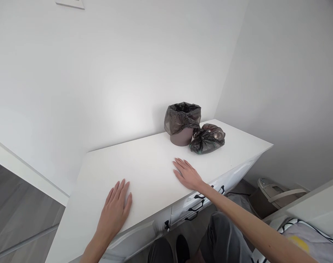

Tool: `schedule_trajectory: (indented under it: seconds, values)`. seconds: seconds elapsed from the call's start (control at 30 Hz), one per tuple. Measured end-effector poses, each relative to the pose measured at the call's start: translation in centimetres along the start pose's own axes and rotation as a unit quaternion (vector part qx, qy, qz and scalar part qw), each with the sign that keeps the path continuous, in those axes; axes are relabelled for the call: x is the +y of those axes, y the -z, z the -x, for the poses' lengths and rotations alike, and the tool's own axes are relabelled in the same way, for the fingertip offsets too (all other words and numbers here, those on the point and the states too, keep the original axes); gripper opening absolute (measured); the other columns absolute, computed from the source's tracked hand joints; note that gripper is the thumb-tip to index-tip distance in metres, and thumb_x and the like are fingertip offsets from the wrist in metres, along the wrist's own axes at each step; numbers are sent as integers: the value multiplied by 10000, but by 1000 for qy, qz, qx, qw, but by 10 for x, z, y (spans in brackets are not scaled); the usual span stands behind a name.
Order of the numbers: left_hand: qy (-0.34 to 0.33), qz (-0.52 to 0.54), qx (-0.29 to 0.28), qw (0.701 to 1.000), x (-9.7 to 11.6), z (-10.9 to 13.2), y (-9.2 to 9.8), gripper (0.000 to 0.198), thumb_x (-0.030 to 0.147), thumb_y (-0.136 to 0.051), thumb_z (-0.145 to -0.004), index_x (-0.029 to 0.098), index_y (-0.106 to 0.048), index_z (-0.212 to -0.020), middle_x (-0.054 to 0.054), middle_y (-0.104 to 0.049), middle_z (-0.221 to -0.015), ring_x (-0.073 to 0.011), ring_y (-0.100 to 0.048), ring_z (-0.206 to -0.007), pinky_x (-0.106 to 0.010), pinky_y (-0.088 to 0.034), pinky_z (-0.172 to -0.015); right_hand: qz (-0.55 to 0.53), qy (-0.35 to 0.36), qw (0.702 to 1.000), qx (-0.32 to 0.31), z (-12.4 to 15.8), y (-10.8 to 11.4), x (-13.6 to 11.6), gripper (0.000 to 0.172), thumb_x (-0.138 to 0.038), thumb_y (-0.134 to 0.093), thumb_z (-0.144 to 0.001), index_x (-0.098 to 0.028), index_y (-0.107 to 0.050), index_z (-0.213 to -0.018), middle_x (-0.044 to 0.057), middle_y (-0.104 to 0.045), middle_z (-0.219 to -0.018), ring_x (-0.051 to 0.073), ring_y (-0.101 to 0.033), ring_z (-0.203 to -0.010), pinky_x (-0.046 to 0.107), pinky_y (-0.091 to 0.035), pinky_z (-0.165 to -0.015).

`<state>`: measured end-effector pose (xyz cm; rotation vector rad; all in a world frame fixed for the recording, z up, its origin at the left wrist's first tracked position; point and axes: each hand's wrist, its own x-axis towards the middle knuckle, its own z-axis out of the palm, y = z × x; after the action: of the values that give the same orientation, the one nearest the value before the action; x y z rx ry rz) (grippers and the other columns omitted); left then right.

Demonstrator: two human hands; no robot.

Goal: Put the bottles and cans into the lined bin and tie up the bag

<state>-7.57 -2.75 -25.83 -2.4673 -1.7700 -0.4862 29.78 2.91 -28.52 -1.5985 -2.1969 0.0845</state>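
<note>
My left hand (115, 208) lies flat on the white top of a dresser (144, 171), fingers stretched out and the thumb apart. Farther right, my right hand (188, 174) also rests palm down on the top with its fingers extended, and it holds nothing. Just beyond the right hand stands a small brownish bin (182, 137), upright, with a dark plastic liner bag (180, 118) folded over its rim. Touching or very close to the bin's right side is a knotted dark plastic bag (208, 140); its filling shows only dimly through the film.
White walls (122, 73) rise behind and to the right. Dark drawer handles (196, 208) stick out from the dresser's front. A beige lidded container with a handle (276, 195) stands on the floor at right, near a patterned cloth (309, 237). My knees are close to the dresser.
</note>
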Motion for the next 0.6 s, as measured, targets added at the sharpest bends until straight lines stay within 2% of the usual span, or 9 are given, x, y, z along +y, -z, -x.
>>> schedule_trajectory:
  seconds: [0.1, 0.6]
  values:
    - [2, -10, -6, 1000, 1, -1, 0, 637, 499, -292, -1083, 169, -413, -1614, -75, -374, -1697, -285, -295, -1599, -540, -310, -1299, 2, 4, 1000, 4, 0, -2, 2, 592, -439, -300, -1107, -152, -451, -1602, 104, -383, -1688, 228, -331, -1582, 462, -232, -1323]
    - [32, -6, -19, 999, 12, -2, 17, 628, 501, -285, -1076, 179, -462, -1585, -61, -428, -1667, -272, -352, -1574, -507, -327, -1296, -26, -7, 1000, 1, 1, 5, -1, 573, -374, -334, -1093, -111, -473, -1583, 126, -402, -1678, 230, -326, -1583, 432, -189, -1326]
